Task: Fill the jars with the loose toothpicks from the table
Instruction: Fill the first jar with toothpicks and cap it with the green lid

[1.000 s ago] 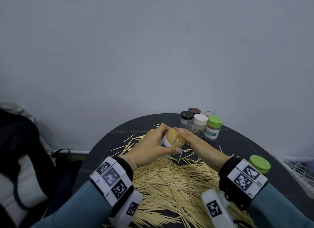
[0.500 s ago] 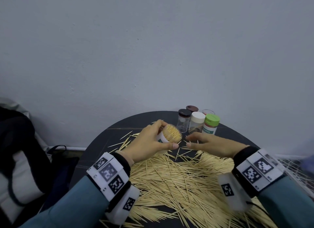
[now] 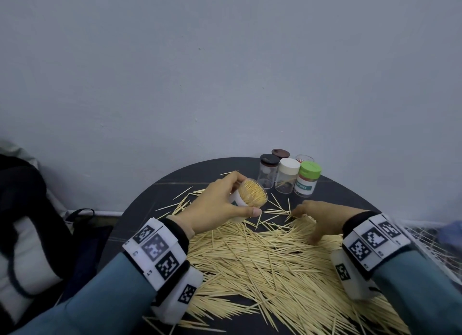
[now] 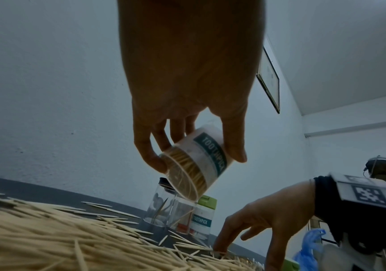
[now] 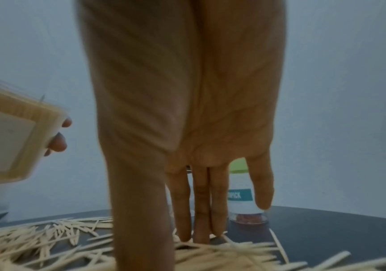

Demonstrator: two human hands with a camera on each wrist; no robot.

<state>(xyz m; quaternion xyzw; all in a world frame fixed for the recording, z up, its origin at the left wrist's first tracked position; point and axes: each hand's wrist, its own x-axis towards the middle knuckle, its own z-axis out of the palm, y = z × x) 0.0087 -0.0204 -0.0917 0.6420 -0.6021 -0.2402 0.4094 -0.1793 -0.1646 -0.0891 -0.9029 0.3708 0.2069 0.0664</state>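
The right hand [image 3: 322, 216] has left the jar [image 3: 250, 194] and lowered straight fingers onto the toothpicks [image 3: 262, 259] on the desk [image 3: 150, 202]. The left hand [image 3: 217, 204] grips the jar, nearly full; most toothpicks remain loose.

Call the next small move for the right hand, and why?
Probably pinch up a small bunch from the loose toothpicks: the right hand lies open, fingertips on the pile, while the left hand holds the tilted, nearly full jar, mouth toward it.

Toothpick pile [image 3: 262, 254] covers near worktop [image 3: 155, 199]; capped jars [image 3: 290, 176] cluster behind it; held jar [image 3: 250, 194] above pile's left.
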